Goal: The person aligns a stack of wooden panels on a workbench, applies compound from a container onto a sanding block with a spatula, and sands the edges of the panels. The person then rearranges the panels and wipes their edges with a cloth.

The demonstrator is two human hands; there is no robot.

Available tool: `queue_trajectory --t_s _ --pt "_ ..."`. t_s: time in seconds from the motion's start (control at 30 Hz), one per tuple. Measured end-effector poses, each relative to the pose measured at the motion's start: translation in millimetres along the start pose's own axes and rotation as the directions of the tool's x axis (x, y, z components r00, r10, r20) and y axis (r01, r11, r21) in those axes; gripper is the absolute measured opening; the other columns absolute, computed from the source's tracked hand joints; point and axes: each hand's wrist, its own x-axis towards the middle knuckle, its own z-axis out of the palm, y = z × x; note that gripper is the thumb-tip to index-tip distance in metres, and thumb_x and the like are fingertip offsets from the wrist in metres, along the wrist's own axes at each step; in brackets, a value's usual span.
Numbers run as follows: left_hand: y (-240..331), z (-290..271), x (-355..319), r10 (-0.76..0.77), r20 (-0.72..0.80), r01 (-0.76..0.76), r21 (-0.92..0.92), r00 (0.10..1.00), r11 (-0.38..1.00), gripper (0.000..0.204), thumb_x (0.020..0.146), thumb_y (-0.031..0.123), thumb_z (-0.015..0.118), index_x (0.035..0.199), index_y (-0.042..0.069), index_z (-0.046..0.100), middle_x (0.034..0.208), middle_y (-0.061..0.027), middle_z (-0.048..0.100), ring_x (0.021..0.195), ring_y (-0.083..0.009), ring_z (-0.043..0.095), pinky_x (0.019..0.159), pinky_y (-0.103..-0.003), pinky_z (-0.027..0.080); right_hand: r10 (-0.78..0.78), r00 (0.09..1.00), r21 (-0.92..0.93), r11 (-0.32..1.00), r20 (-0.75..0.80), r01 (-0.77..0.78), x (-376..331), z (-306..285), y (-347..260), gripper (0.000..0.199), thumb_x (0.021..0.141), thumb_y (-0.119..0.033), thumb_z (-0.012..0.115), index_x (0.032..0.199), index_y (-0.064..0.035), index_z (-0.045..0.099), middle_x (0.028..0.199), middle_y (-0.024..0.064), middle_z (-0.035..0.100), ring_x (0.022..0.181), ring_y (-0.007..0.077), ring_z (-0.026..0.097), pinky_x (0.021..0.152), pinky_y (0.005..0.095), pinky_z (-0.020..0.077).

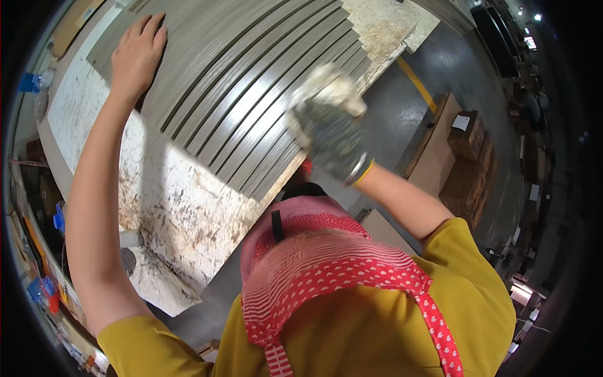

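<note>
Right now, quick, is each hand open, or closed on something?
Left hand: bare, open, laid on the grey wood-grain panels.
Right hand: gloved, blurred, apparently closed on a whitish cloth.

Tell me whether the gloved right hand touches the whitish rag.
Touching: the head view, though blurred, shows the gloved right hand against the whitish rag, with no gap between them.

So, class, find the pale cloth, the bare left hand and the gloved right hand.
Pale cloth [330,83]: head view, bunched upper part.
Bare left hand [135,58]: head view, back of hand.
Gloved right hand [331,133]: head view, back of glove.
</note>
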Motion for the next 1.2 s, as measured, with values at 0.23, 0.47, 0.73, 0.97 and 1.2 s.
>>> queue_trajectory --t_s 0.23,0.47,0.73,0.97,1.2 --pt "-7 8 -3 0.009 -0.004 -0.009 0.028 1.0 1.0 0.043 0.094 0.042 0.038 0.132 0.023 0.046 0.136 -0.0042 0.045 0.126 -0.026 0.041 0.1 -0.044 0.034 0.209 0.884 0.106 0.955 0.419 -0.277 9 -15 -38 0.024 0.084 0.002 0.049 0.106 -0.005 0.055 0.106 0.0056 0.054 0.103 0.0159 0.053 0.084 0.0283 0.0486" --pt "10 4 9 0.022 -0.043 -0.021 0.029 0.999 0.999 0.043 0.093 0.042 0.038 0.132 0.025 0.046 0.135 -0.0038 0.046 0.126 -0.0255 0.041 0.1 -0.045 0.034 0.151 0.954 0.582 0.763 0.259 -0.279 -63 48 -99 0.027 0.092 -0.028 0.05 0.105 -0.0057 0.058 0.098 0.0113 0.06 0.09 0.0208 0.061 0.071 0.0322 0.0511" --pt "-4 1 -2 -0.019 -0.014 0.019 -0.009 1.0 1.0 0.043 0.092 0.042 0.039 0.13 0.024 0.047 0.133 -0.0028 0.048 0.123 -0.0256 0.044 0.099 -0.046 0.036 0.049 0.911 0.809 0.441 0.41 -0.389 -8 -41 -58 0.026 0.085 -0.029 0.061 0.098 -0.0062 0.062 0.088 0.0084 0.063 0.082 0.0224 0.062 0.076 0.0354 0.0509" --pt "22 -27 4 -0.118 0.337 0.165 -0.115 0.934 0.979 0.076 0.086 0.063 0.041 0.142 0.014 0.032 0.146 -0.0151 0.031 0.135 -0.0299 0.026 0.111 -0.042 0.02 0.11 0.992 0.025 0.993 0.056 -0.111 -28 -18 -46 0.035 0.081 -0.021 0.057 0.112 -0.0046 0.054 0.098 0.0142 0.056 0.087 0.0284 0.056 0.077 0.0404 0.0454" --pt "9 4 6 0.006 -0.021 -0.006 0.011 1.0 1.0 0.043 0.093 0.04 0.037 0.13 0.022 0.048 0.134 -0.0042 0.047 0.124 -0.0257 0.043 0.098 -0.049 0.035 -0.188 0.939 -0.223 0.94 0.288 0.257 -70 13 -96 0.028 0.085 -0.022 0.05 0.11 -0.0095 0.057 0.101 0.0121 0.057 0.091 0.0255 0.057 0.08 0.0397 0.0464"
